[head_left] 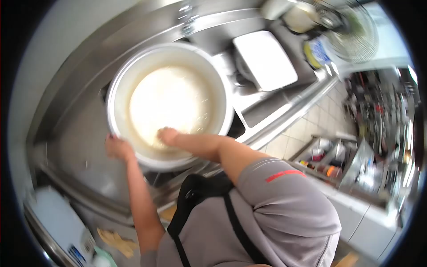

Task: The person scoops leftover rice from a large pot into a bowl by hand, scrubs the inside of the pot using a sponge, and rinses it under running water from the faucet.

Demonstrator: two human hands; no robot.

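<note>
A large round metal pot [116,95] stands in the steel sink, holding a cloudy whitish liquid [167,100]. My left hand [119,147] is closed on the pot's rim at the near left side. Inside the pot, at the near edge of the liquid, is my right hand [168,136]. Its fingers look curled and blurred, low against the liquid's surface, and whatever they hold, if anything, is hidden. Beneath the liquid, the pot's bottom cannot be made out.
Right of the pot, a white rectangular tray or lid [266,60] lies over a sink basin. A faucet [187,18] rises behind. A wire strainer [353,33] and a yellow-labelled container [316,52] sit at the far right. A shelf of goods [327,158] stands beyond the tiled floor.
</note>
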